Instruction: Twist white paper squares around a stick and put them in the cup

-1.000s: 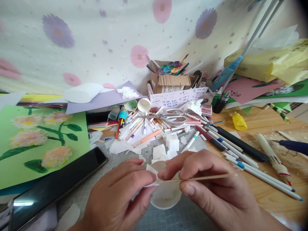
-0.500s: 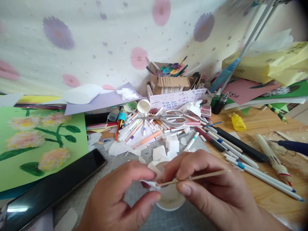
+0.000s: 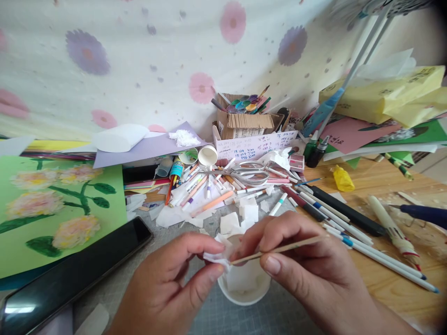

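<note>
Between the thumb and fingers of my left hand is a small folded piece of white paper. My right hand grips a thin wooden stick, held slantwise, with its lower left tip at the paper's edge. Just beneath both hands stands a white paper cup, its open top facing me and some white paper showing inside. Loose squares of white paper lie right behind the cup. The right hand's fingers hide part of the cup's far rim.
A black phone and a green flower picture lie at left. Scissors rest on a heap of markers behind the hands. More pens, a yellow bottle and a blue-handled tool lie at right.
My left thumb and fingers have closed together on the white paper, which now looks more folded. The stick's tip stays against it. More of the cup shows.
</note>
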Demonstrator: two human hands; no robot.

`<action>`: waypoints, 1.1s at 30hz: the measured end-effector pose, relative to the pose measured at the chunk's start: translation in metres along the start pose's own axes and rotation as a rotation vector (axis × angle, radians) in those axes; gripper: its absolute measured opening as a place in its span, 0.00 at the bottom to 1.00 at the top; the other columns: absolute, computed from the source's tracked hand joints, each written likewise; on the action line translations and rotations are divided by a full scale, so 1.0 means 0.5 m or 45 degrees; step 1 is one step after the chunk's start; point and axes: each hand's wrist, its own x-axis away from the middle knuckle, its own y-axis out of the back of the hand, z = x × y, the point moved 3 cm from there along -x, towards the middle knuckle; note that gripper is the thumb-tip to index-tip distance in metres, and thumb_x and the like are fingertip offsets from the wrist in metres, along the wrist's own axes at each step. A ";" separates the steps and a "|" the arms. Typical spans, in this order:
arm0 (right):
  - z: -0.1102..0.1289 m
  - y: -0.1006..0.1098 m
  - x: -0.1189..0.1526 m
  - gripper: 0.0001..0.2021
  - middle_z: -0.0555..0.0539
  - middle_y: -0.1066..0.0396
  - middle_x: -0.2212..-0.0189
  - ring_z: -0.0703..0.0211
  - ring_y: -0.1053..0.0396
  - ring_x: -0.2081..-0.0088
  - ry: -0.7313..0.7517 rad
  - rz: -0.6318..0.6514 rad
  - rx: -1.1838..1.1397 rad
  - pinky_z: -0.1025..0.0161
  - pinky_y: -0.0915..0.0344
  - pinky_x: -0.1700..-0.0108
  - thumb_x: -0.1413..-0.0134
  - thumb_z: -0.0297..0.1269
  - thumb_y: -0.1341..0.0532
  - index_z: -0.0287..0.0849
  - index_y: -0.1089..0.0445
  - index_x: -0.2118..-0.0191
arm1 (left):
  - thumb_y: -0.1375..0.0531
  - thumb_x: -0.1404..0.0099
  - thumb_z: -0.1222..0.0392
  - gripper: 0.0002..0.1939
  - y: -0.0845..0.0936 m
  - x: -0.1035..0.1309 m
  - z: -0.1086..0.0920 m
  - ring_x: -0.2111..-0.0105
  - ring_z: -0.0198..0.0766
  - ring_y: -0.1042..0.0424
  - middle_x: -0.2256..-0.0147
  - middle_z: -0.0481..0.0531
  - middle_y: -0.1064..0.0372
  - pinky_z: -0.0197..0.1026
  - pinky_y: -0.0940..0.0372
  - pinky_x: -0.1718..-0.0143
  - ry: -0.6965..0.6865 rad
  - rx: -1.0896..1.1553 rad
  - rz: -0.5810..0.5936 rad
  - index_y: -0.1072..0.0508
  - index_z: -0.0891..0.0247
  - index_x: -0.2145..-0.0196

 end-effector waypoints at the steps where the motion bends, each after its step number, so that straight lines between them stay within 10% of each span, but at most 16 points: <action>1: 0.000 0.000 0.000 0.05 0.48 0.18 0.64 0.57 0.19 0.61 0.002 -0.012 -0.002 0.64 0.23 0.59 0.39 0.29 0.32 0.47 0.25 0.62 | 0.34 0.38 0.61 0.09 -0.001 0.000 0.000 0.75 0.36 0.18 0.70 0.39 0.17 0.29 0.26 0.74 -0.018 -0.020 0.001 0.22 0.49 0.60; 33: 0.001 -0.003 -0.003 0.04 0.46 0.18 0.63 0.57 0.19 0.62 -0.024 0.050 0.050 0.62 0.24 0.59 0.37 0.31 0.34 0.46 0.27 0.62 | 0.35 0.36 0.60 0.10 -0.003 -0.004 -0.006 0.73 0.36 0.17 0.65 0.40 0.14 0.32 0.22 0.67 -0.177 -0.252 0.008 0.22 0.47 0.57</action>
